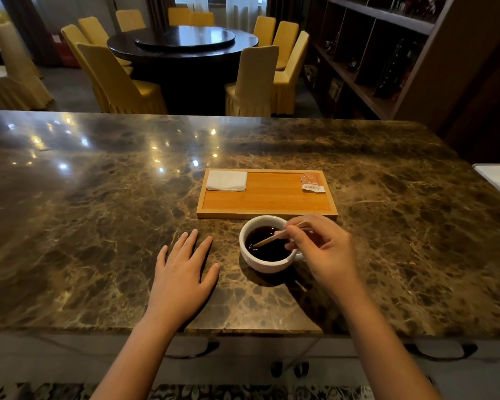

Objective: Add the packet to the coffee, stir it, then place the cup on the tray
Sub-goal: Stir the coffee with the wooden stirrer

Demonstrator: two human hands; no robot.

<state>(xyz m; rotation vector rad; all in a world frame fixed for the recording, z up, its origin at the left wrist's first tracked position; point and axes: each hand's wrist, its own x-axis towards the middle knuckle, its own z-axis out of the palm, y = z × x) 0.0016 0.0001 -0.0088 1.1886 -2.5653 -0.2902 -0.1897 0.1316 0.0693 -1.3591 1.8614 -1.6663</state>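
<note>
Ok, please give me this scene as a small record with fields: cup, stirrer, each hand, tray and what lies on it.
cup: white cup of dark coffee on the marble counter, in front of the tray, not on it
stirrer: wooden stick, tip in the coffee
right hand: pinches the stick
left hand: flat on the counter, empty
tray: wooden tray
on tray: folded white napkin far left corner, orange packet far right corner

place: we see restaurant / banquet rm
proof: round table [182,41] w/ turntable, covered chairs [119,79], marble counter [98,212]
</note>
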